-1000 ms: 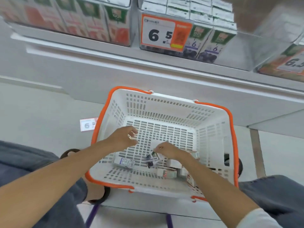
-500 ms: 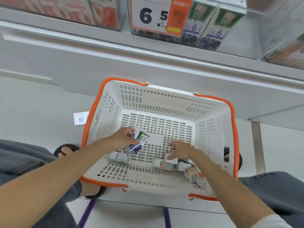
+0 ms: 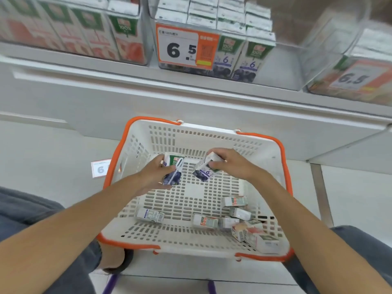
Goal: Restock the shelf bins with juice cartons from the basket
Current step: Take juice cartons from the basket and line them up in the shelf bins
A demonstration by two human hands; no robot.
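L hand (image 3: 156,174) grips a small blueberry juice carton w/ white straw (image 3: 172,171); R hand (image 3: 232,164) grips another, tilted (image 3: 204,169). Both held over white slotted plastic basket w/ orange rim (image 3: 203,136); more cartons (image 3: 234,218) lie inside, near-right.

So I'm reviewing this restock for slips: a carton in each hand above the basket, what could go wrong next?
The right hand pinches its tilted purple carton by one end, so it may drop into the basket. The left hand grips a second carton, also purple; the red-carton bin beside the purple-carton bin invites misplacing.
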